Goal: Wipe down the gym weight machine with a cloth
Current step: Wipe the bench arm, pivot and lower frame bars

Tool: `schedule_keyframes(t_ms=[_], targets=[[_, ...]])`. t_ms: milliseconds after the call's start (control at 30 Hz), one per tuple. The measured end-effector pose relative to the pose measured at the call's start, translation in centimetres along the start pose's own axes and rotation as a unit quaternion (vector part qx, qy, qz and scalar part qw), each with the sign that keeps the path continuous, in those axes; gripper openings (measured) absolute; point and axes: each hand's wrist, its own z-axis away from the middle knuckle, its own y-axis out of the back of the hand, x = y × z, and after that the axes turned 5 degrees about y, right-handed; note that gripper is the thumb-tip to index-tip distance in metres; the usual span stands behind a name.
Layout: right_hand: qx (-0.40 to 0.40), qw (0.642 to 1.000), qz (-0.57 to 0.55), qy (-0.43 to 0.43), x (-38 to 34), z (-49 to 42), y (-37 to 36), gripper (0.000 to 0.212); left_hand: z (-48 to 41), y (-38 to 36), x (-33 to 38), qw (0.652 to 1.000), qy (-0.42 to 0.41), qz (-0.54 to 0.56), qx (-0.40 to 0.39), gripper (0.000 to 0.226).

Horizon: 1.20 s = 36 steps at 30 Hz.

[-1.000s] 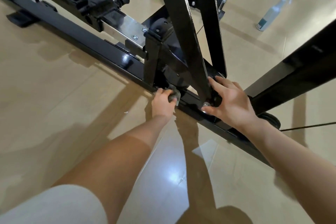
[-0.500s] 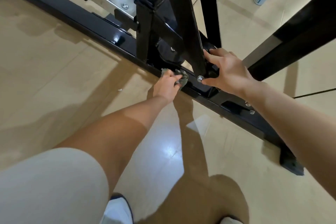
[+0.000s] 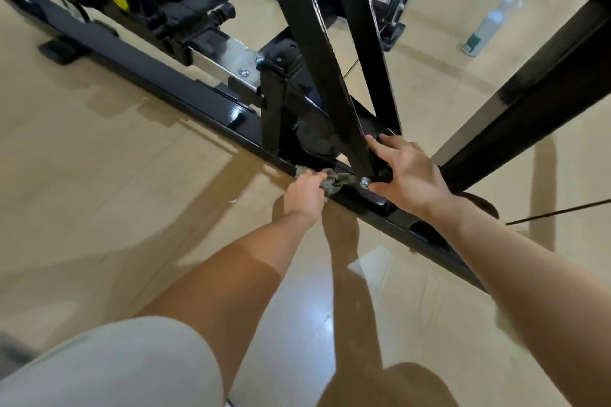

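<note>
Left hand [image 3: 305, 193]: fingers curled round the bunched cloth [image 3: 334, 180], pressing it onto the base rail [image 3: 165, 89] just beneath them. It looks soft and light, best gripped wadded. Right hand [image 3: 410, 175], fingers spread, braces against the rigid upright [image 3: 317, 43].

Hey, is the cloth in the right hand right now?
No, the left hand grips the grey cloth on the machine's black base rail, while the right hand rests bare on the slanted post.
</note>
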Motion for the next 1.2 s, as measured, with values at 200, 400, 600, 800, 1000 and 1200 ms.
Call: schedule_keyframes(t_ms=[200, 400, 600, 800, 1000, 1200], targets=[[0.072, 0.993, -0.073, -0.058, -1.6, 2.3, -2.2, 0.067, -0.3, 6.8, -4.8, 0.985, 0.165, 0.034, -0.044, 0.016], [0.220, 0.939, -0.249, -0.091, -6.5, 2.6, -1.9, 0.041, 1.0, 15.5, -3.0, 0.966, 0.132, 0.129, -0.182, 0.008], [0.184, 0.864, -0.468, -0.014, -9.0, -0.4, 3.8, 0.044, 2.5, 26.1, 3.0, 0.945, 0.145, 0.148, -0.254, 0.014], [0.098, 0.806, -0.580, 0.062, -12.1, -0.8, 6.6, 0.044, 6.7, 32.2, 6.3, 0.922, 0.160, 0.316, -0.156, 0.027], [0.114, 0.775, -0.613, 0.107, -15.4, -2.1, 11.4, 0.024, 11.1, 36.3, 7.4, 0.866, 0.121, 0.482, -0.054, 0.032], [0.020, 0.666, -0.738, 0.108, -17.7, -2.0, 16.8, 0.020, 13.5, 39.7, 8.1, 0.881, 0.046, 0.464, 0.078, 0.022]])
